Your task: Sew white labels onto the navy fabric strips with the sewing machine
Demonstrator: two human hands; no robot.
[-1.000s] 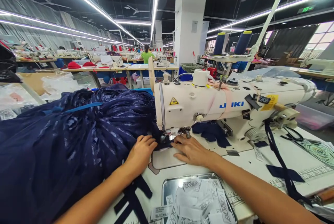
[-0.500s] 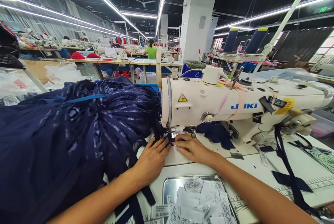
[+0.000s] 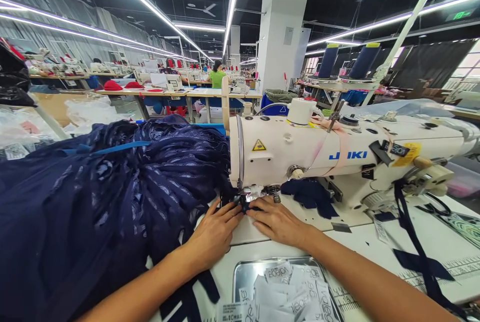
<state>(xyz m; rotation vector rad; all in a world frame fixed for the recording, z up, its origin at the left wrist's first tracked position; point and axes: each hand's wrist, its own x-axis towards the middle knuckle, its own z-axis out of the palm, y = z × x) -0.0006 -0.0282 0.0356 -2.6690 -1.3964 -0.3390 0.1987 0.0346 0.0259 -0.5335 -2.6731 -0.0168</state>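
My left hand (image 3: 216,232) lies with outstretched fingers at the needle area of a white JUKI sewing machine (image 3: 277,154). Its fingertips press on a small piece of navy fabric (image 3: 243,205) by the presser foot (image 3: 245,192). From the other side my right hand (image 3: 279,219) reaches in, fingers extended and their tips on the same fabric. Neither hand appears to grip it, though the fingertips are partly hidden against the dark cloth. A large gathered pile of navy garments (image 3: 112,177) spreads left of the machine, close to my left hand.
A metal tray (image 3: 237,272) of printed white labels (image 3: 281,292) sits in front of the machine. Navy scraps (image 3: 311,194) lie behind my right hand. A navy strip (image 3: 412,232) hangs at the right. Thread cones (image 3: 328,61) stand behind; a person (image 3: 216,78) sits farther off.
My right hand's fingers have drawn closer together, moving slightly down on the fabric. My left hand stays nearly in place. The camera view has shifted a little.
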